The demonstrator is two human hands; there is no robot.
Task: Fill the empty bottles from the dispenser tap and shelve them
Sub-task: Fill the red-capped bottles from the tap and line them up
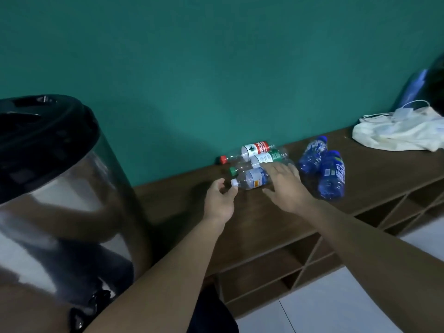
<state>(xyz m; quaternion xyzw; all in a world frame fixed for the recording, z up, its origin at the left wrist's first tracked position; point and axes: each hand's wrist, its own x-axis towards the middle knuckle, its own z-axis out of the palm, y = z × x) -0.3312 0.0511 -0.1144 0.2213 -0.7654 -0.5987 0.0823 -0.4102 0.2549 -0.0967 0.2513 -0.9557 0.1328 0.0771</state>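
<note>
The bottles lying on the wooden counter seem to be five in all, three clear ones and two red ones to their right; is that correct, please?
Not quite: the two bottles on the right are blue, not red. The head view shows five in all on the wooden counter, with three clear ones to the left of the blue pair.

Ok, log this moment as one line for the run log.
phase: reach | left hand: at white cap, open | right hand: over white-cap bottle, open | bottles lying on shelf top
</note>
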